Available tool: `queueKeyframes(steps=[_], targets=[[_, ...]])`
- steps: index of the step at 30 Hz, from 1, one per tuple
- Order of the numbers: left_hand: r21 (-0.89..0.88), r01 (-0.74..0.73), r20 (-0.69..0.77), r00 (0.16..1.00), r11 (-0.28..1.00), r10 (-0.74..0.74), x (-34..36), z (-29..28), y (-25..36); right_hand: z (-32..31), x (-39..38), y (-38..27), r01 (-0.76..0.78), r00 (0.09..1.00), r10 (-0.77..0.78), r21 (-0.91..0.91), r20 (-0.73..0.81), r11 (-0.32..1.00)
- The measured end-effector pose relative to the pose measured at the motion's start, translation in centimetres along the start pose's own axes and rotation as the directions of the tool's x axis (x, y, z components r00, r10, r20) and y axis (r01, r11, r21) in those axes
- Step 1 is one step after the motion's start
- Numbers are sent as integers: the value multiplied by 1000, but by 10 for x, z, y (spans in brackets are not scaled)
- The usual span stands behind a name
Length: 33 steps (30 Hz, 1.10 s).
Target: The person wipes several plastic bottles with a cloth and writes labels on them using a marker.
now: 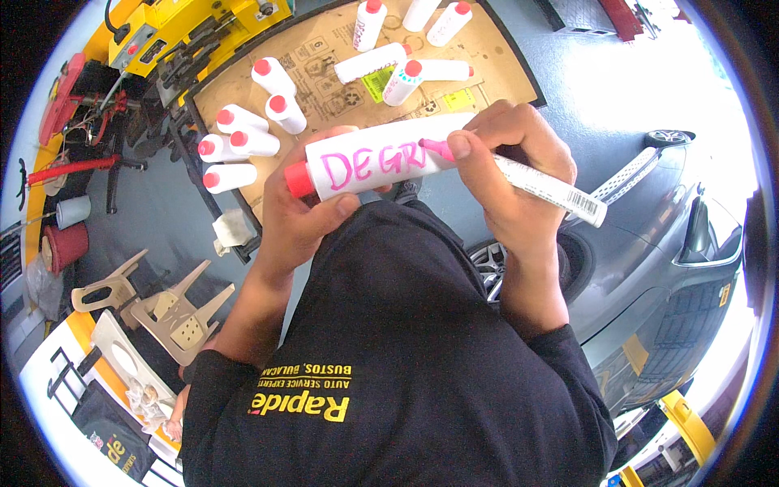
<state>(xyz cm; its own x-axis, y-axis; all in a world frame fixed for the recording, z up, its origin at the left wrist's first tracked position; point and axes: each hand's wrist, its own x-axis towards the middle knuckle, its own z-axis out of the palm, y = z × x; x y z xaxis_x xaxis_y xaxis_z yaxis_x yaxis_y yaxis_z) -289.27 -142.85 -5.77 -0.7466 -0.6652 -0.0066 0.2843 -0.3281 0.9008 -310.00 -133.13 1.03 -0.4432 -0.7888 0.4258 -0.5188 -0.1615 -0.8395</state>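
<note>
My left hand (304,217) is wrapped round the capped end of a white plastic bottle (369,180), holding it on its side with the red cap (299,179) to the left. Large pink handwritten letters run along the bottle's side. In my right hand (527,183) is a white marker pen (560,195), pinched between thumb and fingers. Its pink tip touches the bottle near the latest letter, partly covered by my thumb. Beyond my hands, several similar red-capped bottles (274,77) stand or lie on a cardboard-covered table (316,49).
A dark grey car (649,284) stands close on my right. Yellow machinery (162,36) is at the far left, with a red metal frame (73,166) below it. Beige plastic chairs (174,312) are at the left, and part of another person's hand (173,428) shows at the lower left.
</note>
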Motion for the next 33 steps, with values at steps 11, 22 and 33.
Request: queueKeyframes(steps=[11,22,33], targets=[[45,30,-8,1000,999,-30,1,-2,7,3,2,1,5,1000,-5,19,-1,1000],[4,48,-14,999,999,-48,-7,-5,-6,-13,-8,-6,-121,993,112,325,46,938],[145,-3,-73,997,989,14,-8,-3,-16,-8,-26,9,-46,999,44,118,21,992]])
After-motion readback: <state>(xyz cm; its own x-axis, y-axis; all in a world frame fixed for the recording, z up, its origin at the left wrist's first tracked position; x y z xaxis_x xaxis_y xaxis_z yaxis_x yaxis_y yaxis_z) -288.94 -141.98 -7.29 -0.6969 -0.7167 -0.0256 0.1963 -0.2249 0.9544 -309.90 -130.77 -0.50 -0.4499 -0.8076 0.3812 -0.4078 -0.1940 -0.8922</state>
